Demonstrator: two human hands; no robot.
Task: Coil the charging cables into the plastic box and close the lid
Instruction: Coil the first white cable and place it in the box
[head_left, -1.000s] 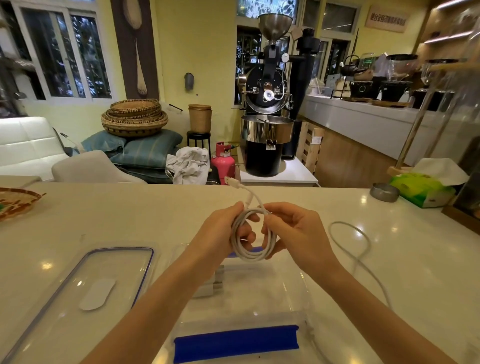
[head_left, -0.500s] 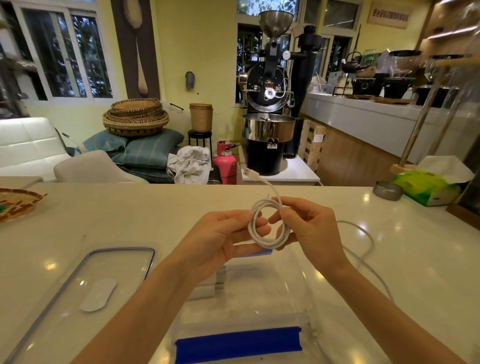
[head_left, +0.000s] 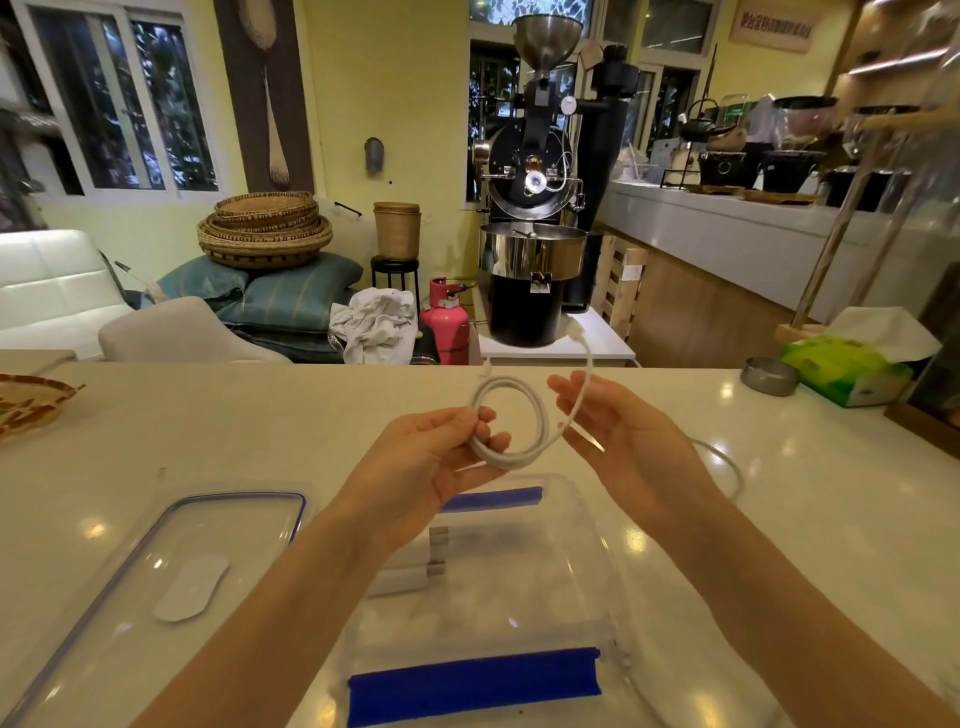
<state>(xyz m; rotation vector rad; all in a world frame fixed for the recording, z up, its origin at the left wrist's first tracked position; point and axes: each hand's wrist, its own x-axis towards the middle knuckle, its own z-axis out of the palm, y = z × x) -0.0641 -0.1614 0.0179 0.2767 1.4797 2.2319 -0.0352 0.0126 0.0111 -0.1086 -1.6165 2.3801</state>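
Note:
My left hand (head_left: 441, 457) pinches a white charging cable (head_left: 540, 421) wound into a small coil, held above the far end of the clear plastic box (head_left: 587, 525). The cable's free end arcs up and over my right hand (head_left: 618, 431), whose fingers are spread, the strand lying across them. The box has blue clips at its near and far ends, and a white adapter (head_left: 410, 577) lies inside it. Its clear lid (head_left: 171, 566) with a blue seal lies flat to the left. A second white cable (head_left: 727, 462) loops on the counter behind my right wrist.
On the pale counter (head_left: 208, 426), a woven tray (head_left: 31, 400) sits at the far left edge. A small metal tin (head_left: 769, 376) and a green tissue pack (head_left: 847, 369) stand at the far right. Beyond the counter are a coffee roaster and furniture.
My right hand has let go of the coil and opened to the right. The coil has risen and widened in my left hand, and the loose end has swung over to the right.

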